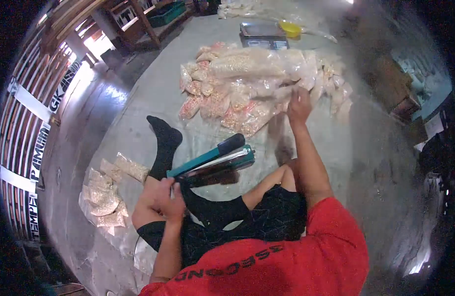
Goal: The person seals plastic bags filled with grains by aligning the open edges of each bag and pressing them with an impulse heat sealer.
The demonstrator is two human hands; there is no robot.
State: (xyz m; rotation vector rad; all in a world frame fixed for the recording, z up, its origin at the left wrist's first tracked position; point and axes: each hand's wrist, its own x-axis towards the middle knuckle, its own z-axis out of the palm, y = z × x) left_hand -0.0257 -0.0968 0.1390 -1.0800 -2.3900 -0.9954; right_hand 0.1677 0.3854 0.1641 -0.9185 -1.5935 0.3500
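My right hand (299, 104) is closed at the near right edge of a pile of clear bags (242, 84) filled with pale pieces, its fingers pinching a bag. My left hand (167, 198) is low by my knee, beside the near left end of a teal and black impulse sealer (203, 162). Its fingers look slightly apart, with nothing visible between them. The sealer lies across my lower legs, its upper arm raised at an angle. A smaller group of filled bags (103, 195) lies on the floor sheet to the left.
Behind the pile stands a scale (263, 35) with a yellow scoop (290, 29) beside it. A pale sheet (139, 106) covers the floor under me. Cardboard boxes (397, 93) stand at the right, a green crate (167, 14) at the back left, and a slatted wall at the far left.
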